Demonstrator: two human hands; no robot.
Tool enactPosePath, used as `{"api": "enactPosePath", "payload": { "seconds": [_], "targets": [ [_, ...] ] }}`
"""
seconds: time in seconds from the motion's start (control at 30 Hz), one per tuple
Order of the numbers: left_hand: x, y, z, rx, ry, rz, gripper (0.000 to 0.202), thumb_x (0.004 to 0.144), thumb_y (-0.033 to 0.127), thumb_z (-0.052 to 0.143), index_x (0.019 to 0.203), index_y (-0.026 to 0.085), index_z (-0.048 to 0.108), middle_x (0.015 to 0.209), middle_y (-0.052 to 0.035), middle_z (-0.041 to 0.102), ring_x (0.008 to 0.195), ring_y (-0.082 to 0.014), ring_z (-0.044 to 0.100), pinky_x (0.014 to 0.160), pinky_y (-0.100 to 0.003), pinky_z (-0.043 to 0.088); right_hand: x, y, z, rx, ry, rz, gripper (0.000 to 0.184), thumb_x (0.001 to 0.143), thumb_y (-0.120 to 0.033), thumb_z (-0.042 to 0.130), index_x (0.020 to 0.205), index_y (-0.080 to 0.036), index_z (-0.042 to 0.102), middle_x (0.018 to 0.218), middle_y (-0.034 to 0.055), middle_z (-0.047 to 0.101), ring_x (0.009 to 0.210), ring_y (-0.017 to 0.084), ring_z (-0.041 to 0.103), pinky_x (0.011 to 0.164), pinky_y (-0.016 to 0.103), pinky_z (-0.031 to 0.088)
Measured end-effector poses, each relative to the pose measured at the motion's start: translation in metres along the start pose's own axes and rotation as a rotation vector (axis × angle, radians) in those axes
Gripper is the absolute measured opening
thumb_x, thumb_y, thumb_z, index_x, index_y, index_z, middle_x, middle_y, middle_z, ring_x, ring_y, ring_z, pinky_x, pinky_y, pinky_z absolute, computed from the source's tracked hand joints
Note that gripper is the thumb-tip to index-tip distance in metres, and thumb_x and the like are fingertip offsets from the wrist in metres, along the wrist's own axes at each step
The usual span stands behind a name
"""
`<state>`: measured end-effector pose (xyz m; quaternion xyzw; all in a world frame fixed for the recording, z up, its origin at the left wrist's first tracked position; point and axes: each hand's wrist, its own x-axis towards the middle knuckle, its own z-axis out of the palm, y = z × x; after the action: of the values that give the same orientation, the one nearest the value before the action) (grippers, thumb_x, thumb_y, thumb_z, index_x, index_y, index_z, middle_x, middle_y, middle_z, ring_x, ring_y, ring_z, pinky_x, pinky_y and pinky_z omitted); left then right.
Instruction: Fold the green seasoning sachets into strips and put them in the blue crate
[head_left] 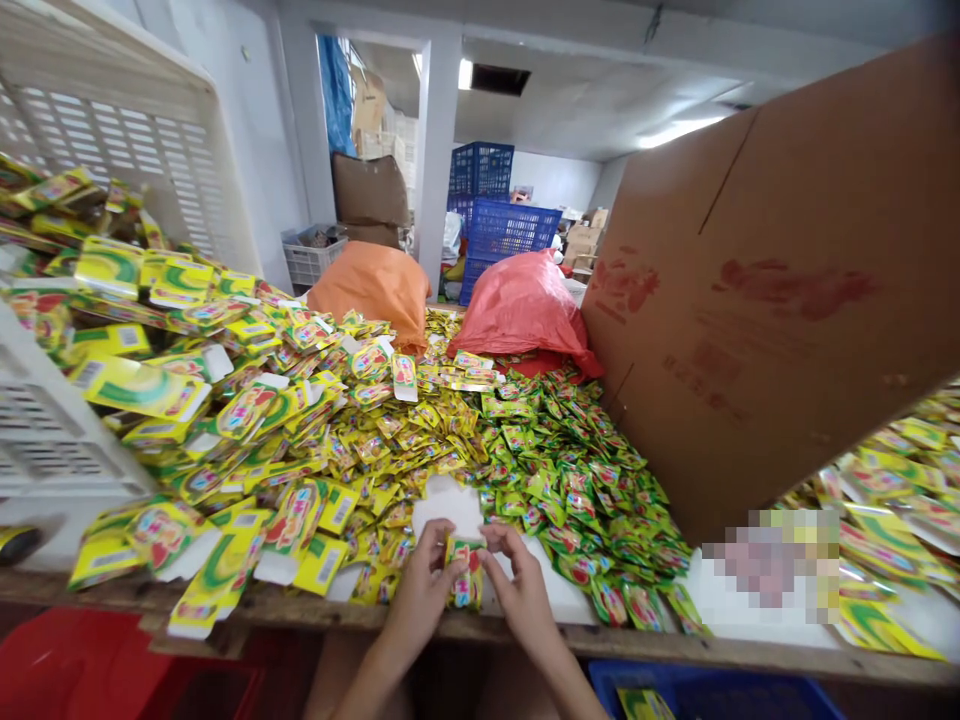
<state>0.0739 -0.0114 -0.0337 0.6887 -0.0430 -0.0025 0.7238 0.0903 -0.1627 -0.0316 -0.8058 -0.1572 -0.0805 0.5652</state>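
Though illegible as to brand, one small yellow packet (466, 582) in the pinch of both hands (424, 580) (519, 578)

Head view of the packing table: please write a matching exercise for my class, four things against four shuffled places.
Column 1
1. orange sack
2. yellow printed packet
3. white plastic crate
4. green sachets

Column 2
A. between the left hand and the right hand
B. heaped against the brown cardboard panel
C. at the back, left of the red sack
D. at the far left, with yellow boxes spilling from it

Pairs: 1-C, 2-A, 3-D, 4-B
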Motion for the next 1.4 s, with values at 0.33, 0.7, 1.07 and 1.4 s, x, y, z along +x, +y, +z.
{"api": "enactPosePath", "payload": {
  "seconds": [0.33, 0.7, 1.07, 1.4],
  "targets": [
    [0.009, 0.003, -0.004, -0.010, 0.042, 0.098, 0.033, 0.079, 0.030, 0.055, 0.110, 0.019, 0.048, 0.108, -0.0074, 0.056, 0.100, -0.0178, 0.054, 0.090, -0.028, 0.042, 0.013, -0.006, 0.000, -0.017, 0.024, -0.035, 0.024, 0.086, -0.029, 0.048, 0.106, -0.021, 0.057, 0.090, 0.0047, 0.062, 0.084, 0.019, 0.057, 0.078, 0.030, 0.044],
    [0.006, 0.017, -0.004, 0.253, 0.072, 0.090, 0.017, 0.080, 0.029, 0.052, 0.087, 0.017, 0.061, 0.090, -0.0046, 0.063, 0.086, -0.0160, 0.057, 0.079, -0.023, 0.043, 0.010, -0.017, -0.001, -0.045, -0.046, -0.052, 0.012, 0.084, -0.026, 0.052, 0.088, -0.021, 0.062, 0.084, 0.0031, 0.064, 0.079, 0.017, 0.058, 0.073, 0.026, 0.043],
    [0.007, 0.015, -0.005, 0.180, 0.071, 0.075, 0.022, 0.080, 0.033, 0.053, 0.086, 0.015, 0.065, 0.084, -0.0048, 0.065, 0.081, -0.0158, 0.059, 0.074, -0.024, 0.044, 0.005, -0.014, -0.002, -0.019, -0.060, -0.014, 0.019, 0.085, -0.032, 0.050, 0.092, -0.019, 0.063, 0.088, 0.0046, 0.065, 0.084, 0.018, 0.059, 0.077, 0.026, 0.044],
    [-0.010, 0.042, -0.067, 0.823, 0.329, 0.274, 0.026, 0.085, 0.034, 0.046, 0.103, 0.021, 0.059, 0.114, -0.0077, 0.055, 0.110, -0.0214, 0.047, 0.097, -0.037, 0.036, -0.015, -0.022, -0.085, -0.339, 0.069, -0.001, 0.026, 0.084, -0.043, 0.044, 0.092, -0.026, 0.062, 0.095, 0.0035, 0.066, 0.089, 0.021, 0.060, 0.077, 0.030, 0.047]
  ]
}}
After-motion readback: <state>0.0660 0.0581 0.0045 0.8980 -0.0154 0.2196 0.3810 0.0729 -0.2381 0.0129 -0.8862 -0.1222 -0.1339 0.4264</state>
